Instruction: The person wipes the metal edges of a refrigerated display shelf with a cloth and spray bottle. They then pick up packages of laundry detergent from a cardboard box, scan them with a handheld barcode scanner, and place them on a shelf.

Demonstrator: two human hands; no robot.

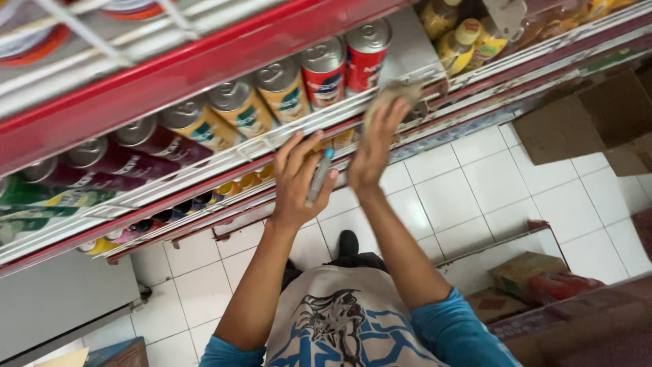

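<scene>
Right now my left hand (297, 182) is raised toward the shelf front with its fingers loosely curled around a slim grey pen-like stick (318, 178), which lies slanted across my palm, its blue tip pointing up. My right hand (375, 151) is just beside it, higher and reaching further, with fingers spread and pressing a crumpled greyish cloth (396, 93) against the white wire rail (285, 132) at the shelf edge. Just behind the cloth and rail stands a row of tins with silver tops: two red and white tins (343, 64) nearest my right hand, then yellow tins (238, 109) to their left, then dark maroon tins (122, 160) further along. Yellow-capped bottles (458, 41) sit to the right of the tins. A red shelf edge (170, 75) runs above them. Below my arms lie white floor tiles (475, 183), with my dark shoe (348, 242) on them. Flattened brown cardboard (584, 122) lies at the right, well apart from my hands.
</scene>
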